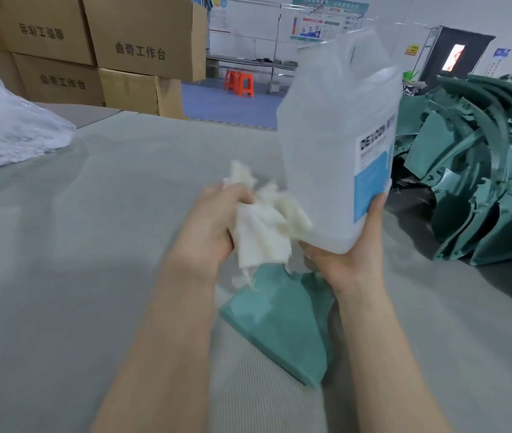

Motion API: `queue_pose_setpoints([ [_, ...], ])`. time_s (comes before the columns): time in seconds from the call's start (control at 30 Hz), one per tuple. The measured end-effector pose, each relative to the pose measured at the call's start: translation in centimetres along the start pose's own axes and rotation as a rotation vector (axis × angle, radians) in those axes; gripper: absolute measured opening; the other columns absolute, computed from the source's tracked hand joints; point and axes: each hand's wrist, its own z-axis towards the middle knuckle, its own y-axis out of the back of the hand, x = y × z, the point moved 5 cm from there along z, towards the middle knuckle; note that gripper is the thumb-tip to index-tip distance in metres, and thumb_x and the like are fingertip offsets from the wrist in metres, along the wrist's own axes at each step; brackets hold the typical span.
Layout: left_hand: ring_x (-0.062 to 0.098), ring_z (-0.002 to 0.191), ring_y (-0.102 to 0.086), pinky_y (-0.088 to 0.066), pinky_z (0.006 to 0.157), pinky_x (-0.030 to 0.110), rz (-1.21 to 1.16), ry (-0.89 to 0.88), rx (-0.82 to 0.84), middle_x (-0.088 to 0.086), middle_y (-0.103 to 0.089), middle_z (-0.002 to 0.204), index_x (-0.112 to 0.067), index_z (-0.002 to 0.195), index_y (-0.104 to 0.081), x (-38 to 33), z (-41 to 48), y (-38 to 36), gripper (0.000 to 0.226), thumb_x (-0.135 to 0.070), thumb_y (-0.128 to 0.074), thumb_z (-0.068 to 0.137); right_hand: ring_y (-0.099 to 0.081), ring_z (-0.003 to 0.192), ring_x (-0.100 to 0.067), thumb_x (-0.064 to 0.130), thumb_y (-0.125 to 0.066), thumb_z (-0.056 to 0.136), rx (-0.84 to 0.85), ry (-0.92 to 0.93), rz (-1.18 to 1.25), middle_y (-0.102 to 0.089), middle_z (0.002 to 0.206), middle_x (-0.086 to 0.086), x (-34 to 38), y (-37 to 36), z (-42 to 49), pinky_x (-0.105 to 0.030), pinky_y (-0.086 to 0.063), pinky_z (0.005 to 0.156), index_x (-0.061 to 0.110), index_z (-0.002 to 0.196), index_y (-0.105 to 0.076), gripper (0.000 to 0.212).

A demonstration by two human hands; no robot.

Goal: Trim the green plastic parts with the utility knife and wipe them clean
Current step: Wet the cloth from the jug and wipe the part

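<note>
**Cloth in one hand, jug in the other**

The left hand (211, 226) is closed round a crumpled white cloth (267, 232), with loose folds spilling out to its right and frayed threads hanging below. The right hand (351, 260) cups the base of a translucent jug (335, 151) from underneath, its fingertips reaching up the side by the blue-and-white label. The jug is held upright with a slight tilt, and its lower corner touches the cloth. The top of the jug is blurred.

Just below both hands, between the forearms, a green part (276, 323) lies on the grey table (92, 214), its narrow end under the cloth. Neither hand touches it.

To the right of the right hand, well apart, a pile (482, 182) of more green parts sits on the table, curved pieces heaped together. Far to the left of the left hand lies a clear plastic bag (4, 129), and behind it stand stacked cardboard boxes (92, 42). Beyond the table, orange stools (239, 82) stand on a blue floor.
</note>
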Motion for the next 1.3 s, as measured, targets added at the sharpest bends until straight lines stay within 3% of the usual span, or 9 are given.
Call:
queue_pose_setpoints([
  [0.17,0.020,0.076,-0.058,-0.044,0.067,0.034,-0.264,0.005,-0.238,0.003,-0.062,0.090,-0.023,0.098,-0.054,2.1,1.7,4.4,0.019,-0.010,-0.039,0.099,-0.062,0.116,-0.027,0.069,-0.046,0.086,-0.068,0.052,0.061,-0.066,0.128,-0.002,1.0,1.2,-0.3,-0.043,-0.044,0.102,0.031,0.128,-0.061,0.058],
  [0.33,0.026,0.109,-0.051,-0.034,0.086,0.015,0.779,-0.361,-0.535,0.011,-0.051,0.120,-0.008,0.120,-0.058,2.8,1.2,5.6,0.031,-0.004,-0.050,0.090,-0.058,0.122,-0.025,0.068,-0.047,0.086,-0.091,0.046,0.077,-0.064,0.130,0.000,0.7,1.6,-0.2,-0.045,-0.041,0.105,0.032,0.131,-0.060,0.059],
  [0.47,0.034,0.142,-0.001,-0.005,0.113,0.048,1.490,0.092,-0.129,0.007,0.006,0.156,-0.032,0.138,-0.030,7.1,2.3,5.0,0.081,-0.063,-0.064,0.072,-0.065,0.107,-0.025,0.069,-0.041,0.088,-0.099,0.039,0.031,-0.066,0.127,-0.001,0.7,1.6,0.1,-0.041,-0.048,0.094,0.032,0.132,-0.058,0.059],
  [0.53,0.033,0.143,-0.005,-0.010,0.113,0.048,1.565,0.142,-0.063,0.009,-0.004,0.156,-0.034,0.141,-0.027,7.2,2.5,5.7,0.080,-0.059,-0.064,0.075,-0.067,0.102,-0.025,0.070,-0.040,0.089,-0.091,0.035,0.000,-0.067,0.126,-0.001,0.8,1.8,0.2,-0.040,-0.050,0.088,0.033,0.132,-0.057,0.059],
  [0.67,0.028,0.104,-0.058,-0.045,0.083,0.030,1.294,-0.183,-0.267,0.004,-0.062,0.108,-0.018,0.114,-0.058,4.2,3.0,6.5,0.027,-0.018,-0.054,0.088,-0.068,0.099,-0.025,0.069,-0.042,0.089,-0.091,0.031,-0.060,-0.069,0.121,-0.001,1.0,2.3,0.3,-0.038,-0.053,0.078,0.033,0.132,-0.056,0.058],
  [0.83,0.016,0.062,-0.058,-0.046,0.059,0.026,0.211,-0.178,-0.422,0.002,-0.061,0.072,-0.015,0.082,-0.061,2.3,1.9,6.4,0.013,-0.025,-0.059,0.090,-0.071,0.093,-0.024,0.063,-0.046,0.091,-0.054,0.015,-0.116,-0.071,0.116,-0.001,1.2,2.8,0.5,-0.038,-0.056,0.070,0.031,0.122,-0.062,0.048],
  [0.93,0.005,0.064,-0.058,-0.047,0.059,0.018,-0.282,-0.069,-0.397,-0.006,-0.062,0.074,-0.022,0.080,-0.059,1.6,1.4,5.8,0.014,-0.023,-0.057,0.094,-0.072,0.092,-0.024,0.058,-0.055,0.086,-0.055,-0.003,-0.166,-0.072,0.115,-0.002,1.2,3.0,0.6,-0.040,-0.057,0.072,0.029,0.121,-0.063,0.046],
  [1.1,0.021,0.102,-0.057,-0.042,0.100,0.036,-0.402,-0.167,-0.260,0.008,-0.060,0.107,-0.014,0.105,-0.056,-1.0,0.9,4.1,0.017,-0.005,-0.044,0.097,-0.073,0.090,-0.025,0.049,-0.071,0.068,-0.099,-0.012,-0.295,-0.071,0.118,-0.004,1.0,3.0,0.5,-0.042,-0.058,0.065,0.026,0.136,-0.051,0.074],
  [1.3,0.019,0.089,-0.062,-0.049,0.081,0.035,-0.306,-0.257,-0.313,0.007,-0.064,0.099,-0.013,0.109,-0.057,-1.6,0.0,3.3,0.017,-0.009,-0.052,0.094,-0.066,0.108,-0.028,0.046,-0.070,0.072,-0.086,0.002,-0.371,-0.066,0.126,-0.006,1.2,2.8,0.6,-0.037,-0.056,0.066,0.023,0.138,-0.049,0.074],
])
